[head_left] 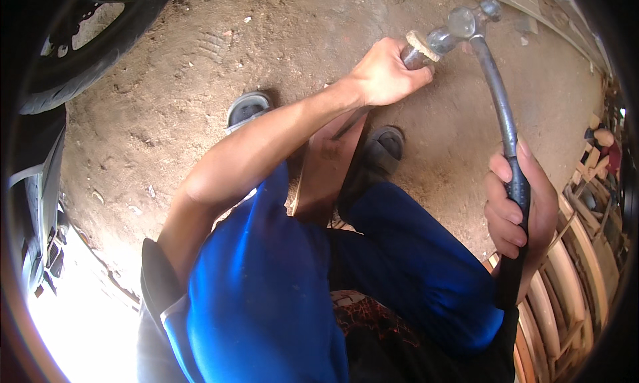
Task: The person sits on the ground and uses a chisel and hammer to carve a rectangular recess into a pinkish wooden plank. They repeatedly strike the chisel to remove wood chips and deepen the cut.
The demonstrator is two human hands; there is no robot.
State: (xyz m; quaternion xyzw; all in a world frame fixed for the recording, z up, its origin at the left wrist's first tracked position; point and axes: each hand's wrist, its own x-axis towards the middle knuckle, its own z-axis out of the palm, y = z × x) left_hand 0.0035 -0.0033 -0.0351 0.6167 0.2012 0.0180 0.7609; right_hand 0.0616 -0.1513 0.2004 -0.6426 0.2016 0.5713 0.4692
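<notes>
My left hand is closed round a short cylindrical tool with a pale, frayed-looking top at the upper middle. A dark shaft shows below that hand, over a reddish-brown wooden plank between my feet. My right hand grips the black handle of a metal hammer at the right. The hammer's rounded steel head is right beside the top of the held tool; whether they touch I cannot tell.
A vehicle's black wheel stands on the dirt floor at upper left. My sandalled feet and blue-trousered legs fill the middle and bottom. Several curved wooden pieces and scraps lie stacked along the right.
</notes>
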